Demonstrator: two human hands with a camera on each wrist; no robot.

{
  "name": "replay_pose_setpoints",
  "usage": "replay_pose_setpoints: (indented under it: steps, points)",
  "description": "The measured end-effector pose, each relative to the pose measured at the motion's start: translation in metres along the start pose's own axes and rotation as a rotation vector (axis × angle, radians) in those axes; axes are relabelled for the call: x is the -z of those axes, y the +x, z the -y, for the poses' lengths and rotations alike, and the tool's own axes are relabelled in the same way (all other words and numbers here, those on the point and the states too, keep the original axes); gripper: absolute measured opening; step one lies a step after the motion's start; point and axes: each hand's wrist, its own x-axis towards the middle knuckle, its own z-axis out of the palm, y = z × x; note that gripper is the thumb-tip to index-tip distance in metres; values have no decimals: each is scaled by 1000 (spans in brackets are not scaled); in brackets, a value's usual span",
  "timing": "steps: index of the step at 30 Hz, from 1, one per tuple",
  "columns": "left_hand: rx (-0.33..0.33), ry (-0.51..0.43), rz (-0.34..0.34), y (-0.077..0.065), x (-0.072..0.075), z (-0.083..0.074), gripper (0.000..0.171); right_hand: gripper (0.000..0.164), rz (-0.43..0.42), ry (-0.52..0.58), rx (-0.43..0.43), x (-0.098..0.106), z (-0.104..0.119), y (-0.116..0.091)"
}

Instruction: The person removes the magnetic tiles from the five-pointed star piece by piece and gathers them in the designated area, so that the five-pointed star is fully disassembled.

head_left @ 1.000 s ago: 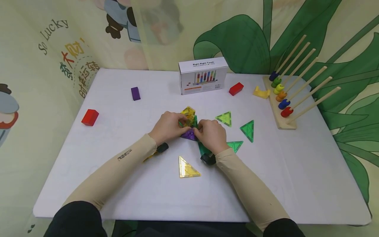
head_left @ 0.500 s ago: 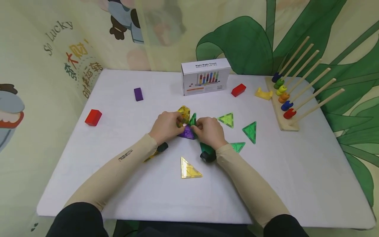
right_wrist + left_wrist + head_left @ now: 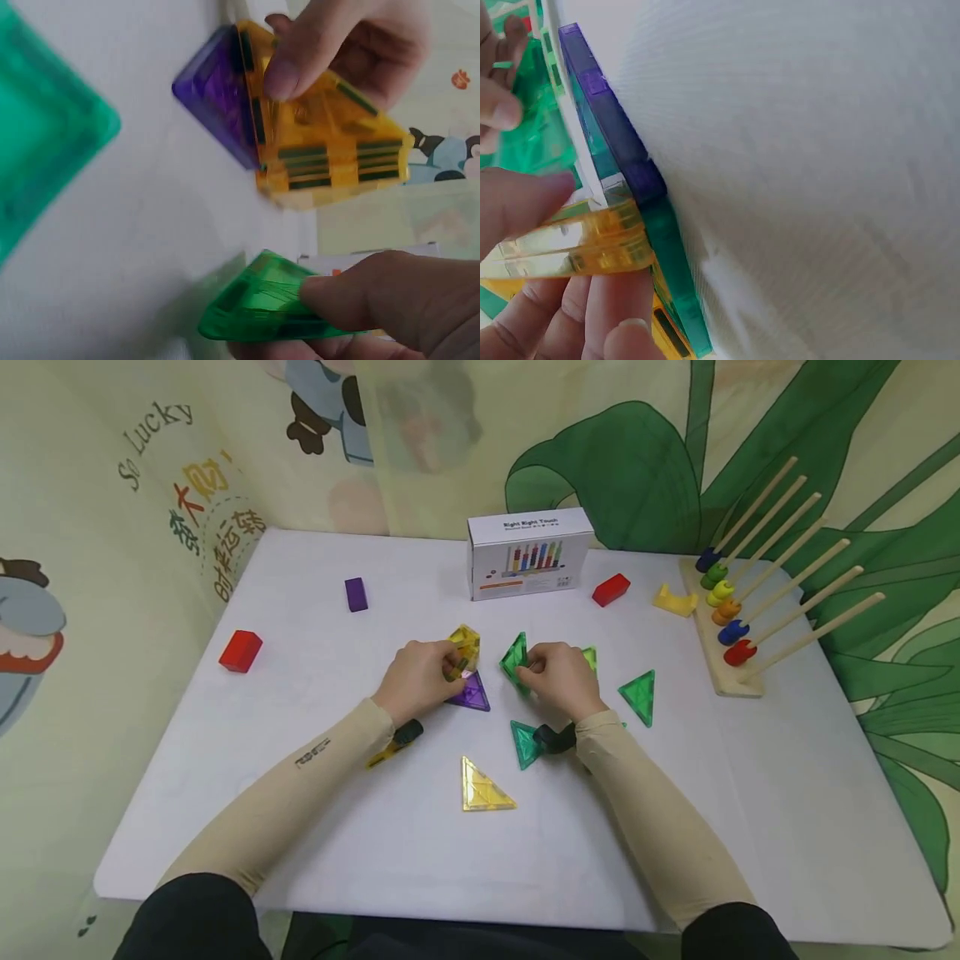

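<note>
Head view: the right hand (image 3: 562, 681) has moved off to the right since half a second ago, taking a green tile (image 3: 514, 661) that stood right beside the purple tile (image 3: 472, 695), so bare table (image 3: 300, 827) now shows between the two hands. Its fingers grip that tile, thumb on the near face and other fingers behind, as the right wrist view shows. Little has changed for the left hand (image 3: 422, 672): its thumb and fingers pinch a small stack of yellow tiles (image 3: 467, 643), with the purple tile against the stack; whether that one is held or only leaning is hard to tell. For the work in hand, this seems to make two separate groups, the green tile on one side, the yellow and purple ones on the other. Nearer the person, a yellow triangle (image 3: 482, 792) lies flat, and another green triangle (image 3: 641, 697) lies beyond the right hand.
</note>
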Motion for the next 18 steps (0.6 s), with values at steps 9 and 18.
replay_pose_setpoints:
  steps: [9, 18]
  points:
    - [0, -105, 63, -7, 9, 11, 23, 34, -36, -118, -97, 5, -1, 11]
    - [-28, -55, 87, -7, 12, 15, 26, 38, 54, 24, 45, -10, 26, 4]
